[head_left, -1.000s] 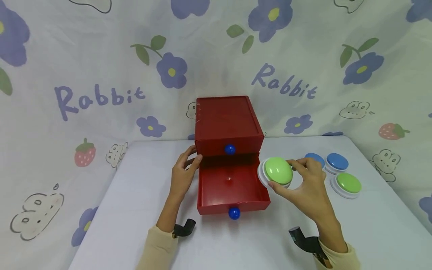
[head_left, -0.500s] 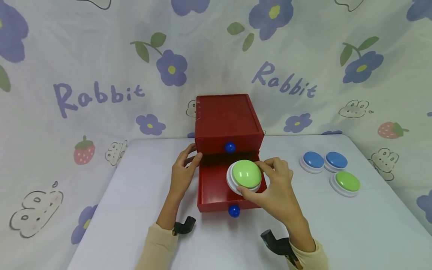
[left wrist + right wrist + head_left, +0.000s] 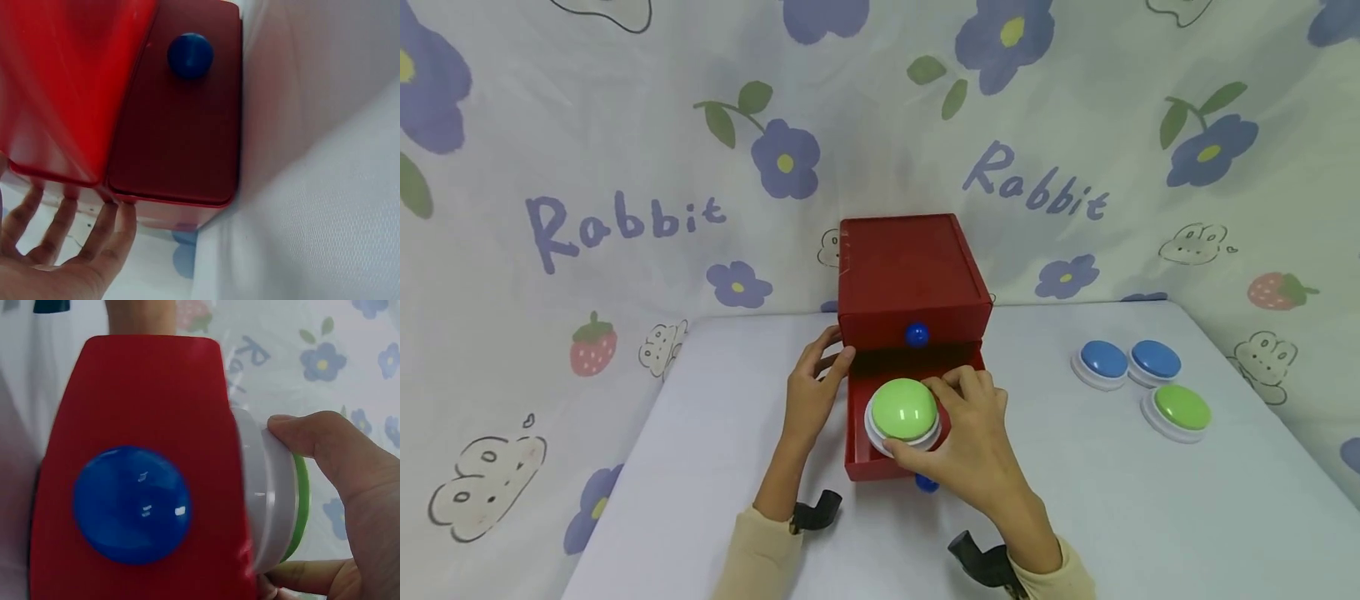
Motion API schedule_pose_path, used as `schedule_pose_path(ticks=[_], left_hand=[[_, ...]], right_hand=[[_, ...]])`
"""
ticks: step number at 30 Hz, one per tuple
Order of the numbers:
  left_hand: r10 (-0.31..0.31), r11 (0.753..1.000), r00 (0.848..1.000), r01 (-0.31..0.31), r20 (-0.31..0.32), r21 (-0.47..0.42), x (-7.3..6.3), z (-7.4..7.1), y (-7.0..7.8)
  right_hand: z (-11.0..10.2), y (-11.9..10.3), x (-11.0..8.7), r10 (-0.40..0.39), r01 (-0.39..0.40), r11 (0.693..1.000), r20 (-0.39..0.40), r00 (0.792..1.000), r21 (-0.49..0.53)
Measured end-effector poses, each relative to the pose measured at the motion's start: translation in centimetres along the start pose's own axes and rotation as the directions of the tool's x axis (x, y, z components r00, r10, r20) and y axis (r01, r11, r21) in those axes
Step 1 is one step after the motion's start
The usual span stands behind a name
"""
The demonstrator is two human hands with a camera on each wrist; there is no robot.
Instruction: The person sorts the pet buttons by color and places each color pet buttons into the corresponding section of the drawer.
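Observation:
A red two-drawer box (image 3: 917, 258) stands at the back of the table, its lower drawer (image 3: 856, 442) pulled out and its upper one closed. My right hand (image 3: 973, 450) pinches a green push button (image 3: 904, 408) by its white base, thumb in front and fingers behind. The button is at the left part of the open drawer; in the right wrist view the drawer front (image 3: 144, 394) hides its lower edge. Whether it touches the drawer floor I cannot tell. My left hand (image 3: 811, 396) rests its extended fingers against the box's left side, also visible in the left wrist view.
To the right on the white table lie two blue push buttons (image 3: 1103, 360) and another green push button (image 3: 1182, 408), close together. A patterned cloth (image 3: 880, 150) hangs behind the box. The lower drawer's blue knob (image 3: 927, 482) sticks out towards me.
My right hand has carried the green push button leftwards from the drawer's right edge to its left part, and lower. My left hand has stayed at the box's side.

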State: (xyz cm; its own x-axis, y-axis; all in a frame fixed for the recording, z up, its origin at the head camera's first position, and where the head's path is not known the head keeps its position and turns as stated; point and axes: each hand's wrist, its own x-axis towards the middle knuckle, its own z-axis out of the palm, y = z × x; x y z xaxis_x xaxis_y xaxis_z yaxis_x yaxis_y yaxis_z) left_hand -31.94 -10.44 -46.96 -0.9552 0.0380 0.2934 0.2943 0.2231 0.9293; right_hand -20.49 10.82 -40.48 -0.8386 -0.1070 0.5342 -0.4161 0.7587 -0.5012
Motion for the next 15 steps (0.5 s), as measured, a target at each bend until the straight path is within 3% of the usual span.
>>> schedule_pose_path(ticks=[7, 15], left_hand=[[0.008, 1.000, 1.000, -0.008, 0.008, -0.008, 0.28, 0.19, 0.13], [-0.001, 1.000, 1.000, 0.001, 0.000, -0.002, 0.13, 0.06, -0.04]], right_hand=[[0.45, 0.57, 0.24, -0.003, 0.003, 1.000, -0.004, 1.000, -0.019], [0.98, 0.67, 0.33, -0.006, 0.007, 0.999, -0.032, 0.999, 0.031]])
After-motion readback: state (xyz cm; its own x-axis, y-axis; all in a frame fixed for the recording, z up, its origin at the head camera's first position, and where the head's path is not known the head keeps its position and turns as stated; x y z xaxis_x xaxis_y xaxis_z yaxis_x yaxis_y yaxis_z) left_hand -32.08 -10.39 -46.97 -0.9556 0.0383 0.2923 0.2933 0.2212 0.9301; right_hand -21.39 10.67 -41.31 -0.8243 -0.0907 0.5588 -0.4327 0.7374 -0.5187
